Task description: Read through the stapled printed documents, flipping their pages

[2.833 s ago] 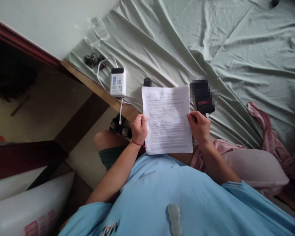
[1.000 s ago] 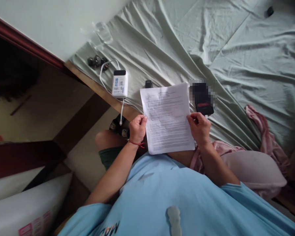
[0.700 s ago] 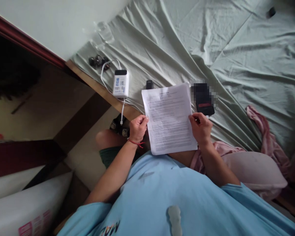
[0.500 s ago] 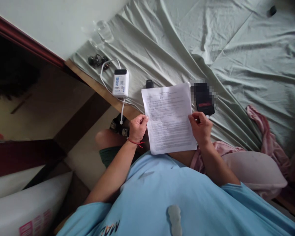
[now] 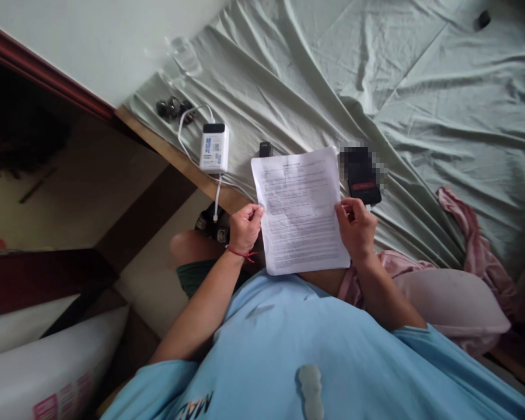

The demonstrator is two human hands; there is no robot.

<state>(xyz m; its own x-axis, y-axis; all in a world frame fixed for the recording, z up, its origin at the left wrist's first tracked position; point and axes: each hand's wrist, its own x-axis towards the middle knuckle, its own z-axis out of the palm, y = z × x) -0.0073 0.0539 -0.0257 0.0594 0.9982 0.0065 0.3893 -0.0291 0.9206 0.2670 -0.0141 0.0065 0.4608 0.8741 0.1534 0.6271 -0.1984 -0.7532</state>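
A printed sheet of paper [image 5: 301,213] is stretched between my two hands above my lap, its text facing me but too small to read. My left hand [image 5: 245,227] pinches its left edge between thumb and fingers; a red cord is tied round that wrist. At the right edge, my right hand [image 5: 357,227] grips the paper the same way. A dark phone [image 5: 364,178], partly pixelated, lies on the bed just beyond my right hand. Behind the paper's top left corner a small black object [image 5: 265,149] is partly covered.
On the pale green bedsheet [image 5: 289,87] lies a white power bank [image 5: 214,149] with white cables. Beyond it are small dark round objects [image 5: 174,108] and a clear container [image 5: 186,56]. Pink cloth [image 5: 464,219] and a pale rounded cushion [image 5: 452,306] sit at right; a white sack [image 5: 56,367] stands lower left.
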